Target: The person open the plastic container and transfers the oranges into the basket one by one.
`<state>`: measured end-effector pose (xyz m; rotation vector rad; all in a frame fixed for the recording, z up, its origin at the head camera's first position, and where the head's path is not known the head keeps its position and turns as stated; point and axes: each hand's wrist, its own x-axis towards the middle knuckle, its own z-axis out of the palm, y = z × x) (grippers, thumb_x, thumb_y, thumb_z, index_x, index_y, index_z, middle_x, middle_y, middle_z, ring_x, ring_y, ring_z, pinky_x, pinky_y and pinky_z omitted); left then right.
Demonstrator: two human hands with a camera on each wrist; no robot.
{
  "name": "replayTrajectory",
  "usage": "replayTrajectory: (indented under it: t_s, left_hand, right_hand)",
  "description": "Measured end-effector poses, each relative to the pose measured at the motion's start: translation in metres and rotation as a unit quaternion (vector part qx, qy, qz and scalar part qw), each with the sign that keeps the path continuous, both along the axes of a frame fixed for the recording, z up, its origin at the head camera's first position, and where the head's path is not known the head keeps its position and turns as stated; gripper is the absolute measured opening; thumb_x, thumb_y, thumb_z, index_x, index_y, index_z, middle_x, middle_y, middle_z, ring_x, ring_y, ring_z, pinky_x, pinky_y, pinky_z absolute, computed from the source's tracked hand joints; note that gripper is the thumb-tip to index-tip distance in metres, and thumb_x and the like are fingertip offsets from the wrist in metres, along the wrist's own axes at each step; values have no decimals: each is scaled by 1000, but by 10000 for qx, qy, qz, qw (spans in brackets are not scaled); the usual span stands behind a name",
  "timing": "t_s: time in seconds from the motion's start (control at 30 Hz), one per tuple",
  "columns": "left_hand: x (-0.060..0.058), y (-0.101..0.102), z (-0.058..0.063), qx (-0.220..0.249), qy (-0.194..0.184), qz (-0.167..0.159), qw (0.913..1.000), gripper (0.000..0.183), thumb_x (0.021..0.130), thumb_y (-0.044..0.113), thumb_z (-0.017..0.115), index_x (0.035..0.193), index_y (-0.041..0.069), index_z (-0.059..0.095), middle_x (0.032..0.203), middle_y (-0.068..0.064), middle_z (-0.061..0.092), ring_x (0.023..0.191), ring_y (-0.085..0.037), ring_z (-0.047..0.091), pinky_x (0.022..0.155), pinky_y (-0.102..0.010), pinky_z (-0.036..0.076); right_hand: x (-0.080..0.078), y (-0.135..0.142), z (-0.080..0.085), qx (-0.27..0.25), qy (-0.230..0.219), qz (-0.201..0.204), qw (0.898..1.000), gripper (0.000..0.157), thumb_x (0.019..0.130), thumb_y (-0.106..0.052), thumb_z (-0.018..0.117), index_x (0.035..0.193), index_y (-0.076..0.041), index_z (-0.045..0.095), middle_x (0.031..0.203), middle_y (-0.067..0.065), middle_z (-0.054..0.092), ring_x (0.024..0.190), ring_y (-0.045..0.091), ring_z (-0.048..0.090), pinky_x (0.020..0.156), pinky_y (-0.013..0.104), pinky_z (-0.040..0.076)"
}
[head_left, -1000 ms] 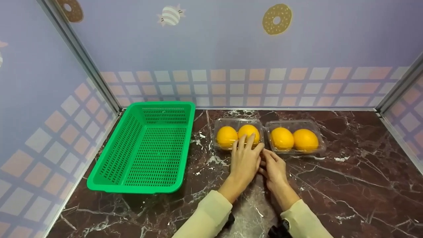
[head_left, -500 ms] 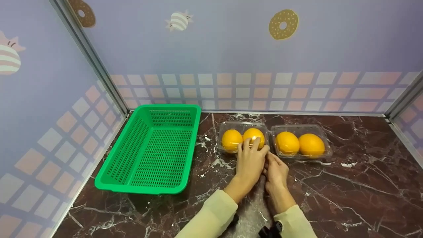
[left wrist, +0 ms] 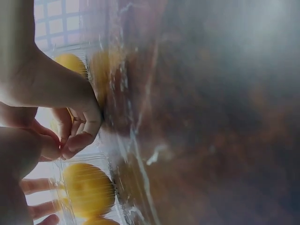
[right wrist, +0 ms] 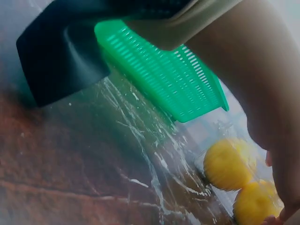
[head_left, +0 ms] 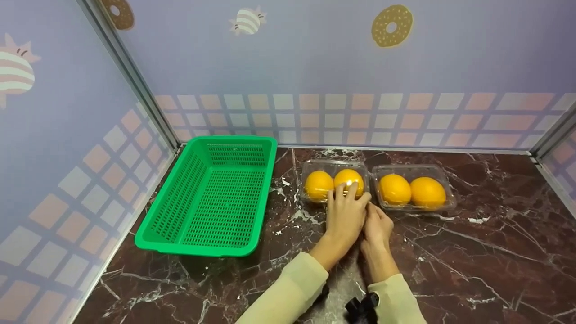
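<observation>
Two clear lidded plastic boxes stand side by side, each with two oranges. My left hand [head_left: 344, 218] lies over the front right of the left plastic box [head_left: 330, 163], fingers spread on the lid above its right orange [head_left: 349, 181]. At the box's front right corner, my right hand [head_left: 377, 225] pinches the plastic edge. The left wrist view shows the curled right hand [left wrist: 65, 86], its thumb and fingertip meeting close to the left thumb. The other plastic box [head_left: 407, 169] sits untouched to the right. In the right wrist view, the left forearm [right wrist: 262, 61] covers part of the box.
A green perforated basket [head_left: 258, 211] stands on the left of the dark marbled table [head_left: 472, 261]. Patterned wall panels [head_left: 288, 54] enclose the back and sides. A black strap mount [head_left: 362, 308] shows at the right wrist.
The head view has shifted a little, moving the scene rightward in the picture. Both hands stay at the left box's front right corner, with the right wrist turned slightly inward.
</observation>
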<state>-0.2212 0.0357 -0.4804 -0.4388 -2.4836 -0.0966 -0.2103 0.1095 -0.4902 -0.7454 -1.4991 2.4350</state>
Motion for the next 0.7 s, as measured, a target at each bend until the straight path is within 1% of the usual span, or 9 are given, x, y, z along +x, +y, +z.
replayTrajectory:
  t_s: [0.07,0.13,0.2,0.33,0.43,0.7]
  left_hand:
    - [0,2,0,-3,-27,-31,10000,13,99,33,71,109,33,79,134,0,69,125,-26,61,98,-42,48]
    - [-1,2,0,-37,-69,-31,10000,14,98,33,71,111,33,78,135,0,68,125,-26,60,99,-42,48]
    - [-1,1,0,-66,-99,-21,9999,13,98,32,71,110,32,77,133,1,68,125,-26,60,98,-42,49]
    - [-3,-3,-1,-59,-100,2,9999,9,99,32,72,107,31,76,130,1,67,121,-25,59,96,-42,49]
    - [-4,-5,-1,-1,-87,-13,10000,8,99,30,71,106,31,76,129,1,67,119,-25,60,95,-43,48]
    - [-7,-2,1,45,-165,-94,9998,12,97,30,73,109,32,76,132,0,68,120,-24,60,95,-42,48]
  right_hand:
    - [-1,2,-1,-56,35,-36,10000,37,104,-9,58,70,-14,71,63,-6,64,58,6,60,55,20,52]
    - [-2,2,-2,-124,57,-56,9999,38,104,-9,57,68,-14,69,62,-6,63,57,5,59,54,20,51]
    - [-2,2,-4,-141,66,-60,9999,39,104,-9,57,66,-14,67,60,-7,60,53,4,55,51,19,48]
    - [-2,-1,-7,34,116,-20,9999,41,104,-9,57,65,-14,63,55,-8,53,48,4,49,46,18,42]
    - [-2,-2,-7,133,176,50,9997,39,106,-10,57,68,-13,64,57,-7,53,49,4,49,47,18,42]
    - [-4,5,-5,44,200,67,9998,33,105,-9,58,74,-12,70,59,-7,55,48,2,48,46,17,41]
